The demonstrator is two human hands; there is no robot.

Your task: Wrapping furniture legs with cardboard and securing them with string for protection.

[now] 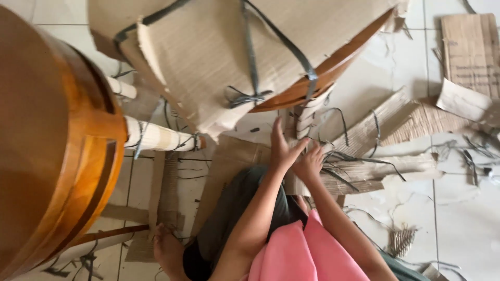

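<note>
Head view shows left hand (282, 148) open against a cardboard-wrapped leg (308, 112), right hand (310, 162) curled beside it, its grip unclear.

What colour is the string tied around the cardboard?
The string is dark grey, seen best in the head view.

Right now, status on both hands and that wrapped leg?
Left hand flat, open, on the wrapped leg. Right hand beside it, grip unclear. Cardboard scraps and straps litter the floor.
</note>
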